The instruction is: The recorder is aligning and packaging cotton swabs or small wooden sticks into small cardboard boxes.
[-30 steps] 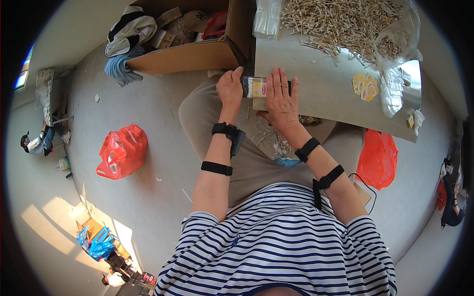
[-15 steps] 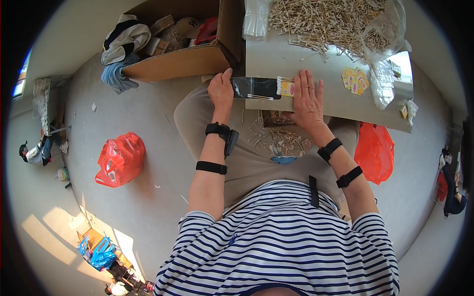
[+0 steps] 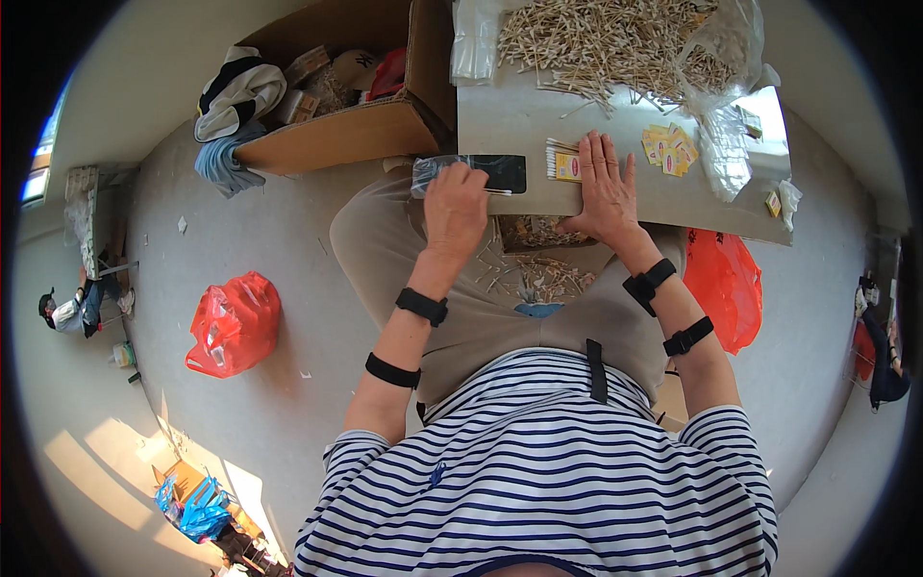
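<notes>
My left hand (image 3: 456, 219) bends its fingers down over a black rectangular pad (image 3: 507, 174) at the table's near left edge. Clear plastic film (image 3: 433, 173) covers the pad's left end. Thin cotton swab ends (image 3: 499, 191) stick out beside the fingertips; what the fingers pinch is hidden. My right hand (image 3: 607, 192) lies flat on the tabletop, fingers stretched out. Its index finger side touches a packet of cotton swabs (image 3: 565, 165) with a yellow label, partly covering it. To its right lie several loose yellow labels (image 3: 670, 149).
A large heap of cotton swabs (image 3: 596, 43) covers the far part of the metal table (image 3: 538, 111), beside clear bags (image 3: 474, 43). An open cardboard box (image 3: 336, 137) stands at left. Red bags (image 3: 234, 327) sit on the floor. Swabs lie in a tray (image 3: 538, 234) below the table edge.
My left hand has moved from the pad's left end onto its near side, fingers bent down. The pad has slid left, apart from the swab packet. My right hand stays flat.
</notes>
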### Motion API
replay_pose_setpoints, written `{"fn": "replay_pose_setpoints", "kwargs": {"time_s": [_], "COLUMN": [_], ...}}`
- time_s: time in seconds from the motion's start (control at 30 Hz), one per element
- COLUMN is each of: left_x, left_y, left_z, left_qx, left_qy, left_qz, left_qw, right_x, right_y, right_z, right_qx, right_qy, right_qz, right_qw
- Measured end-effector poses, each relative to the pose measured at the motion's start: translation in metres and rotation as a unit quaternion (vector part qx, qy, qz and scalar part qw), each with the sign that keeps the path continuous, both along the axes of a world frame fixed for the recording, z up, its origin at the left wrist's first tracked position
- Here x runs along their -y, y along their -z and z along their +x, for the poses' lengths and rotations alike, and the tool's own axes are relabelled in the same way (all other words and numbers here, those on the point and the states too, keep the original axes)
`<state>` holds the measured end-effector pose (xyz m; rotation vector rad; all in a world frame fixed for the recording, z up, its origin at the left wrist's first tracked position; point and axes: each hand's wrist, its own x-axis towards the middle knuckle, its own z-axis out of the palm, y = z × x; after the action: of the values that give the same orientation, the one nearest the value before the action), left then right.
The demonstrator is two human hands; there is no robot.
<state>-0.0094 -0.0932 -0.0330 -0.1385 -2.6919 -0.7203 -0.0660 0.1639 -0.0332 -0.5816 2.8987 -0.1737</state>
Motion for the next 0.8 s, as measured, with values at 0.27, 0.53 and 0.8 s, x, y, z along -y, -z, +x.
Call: {"fn": "replay_pose_setpoints", "kwargs": {"time_s": [0.27,0.53,0.8], "left_x": [-0.023,-0.059,-0.099], "left_y": [0.015,0.011,0.015], "left_z": [-0.007,-0.016,-0.023], "left_qx": [0.006,0.002,-0.015], "left_qy": [0.043,0.107,0.116], "left_qz": [-0.030,-0.046,-0.022], "left_qw": [0.999,0.993,0.993], "right_x": [-0.007,0.001,0.001], "right_y": [-0.010,0.013,0.020], "right_z": [-0.002,-0.017,-0.032], "right_qx": [-0.083,-0.101,-0.024], "right_qy": [0.005,0.057,0.117], "right_qz": [-0.138,-0.254,-0.306], "right_qw": [0.987,0.960,0.945]}}
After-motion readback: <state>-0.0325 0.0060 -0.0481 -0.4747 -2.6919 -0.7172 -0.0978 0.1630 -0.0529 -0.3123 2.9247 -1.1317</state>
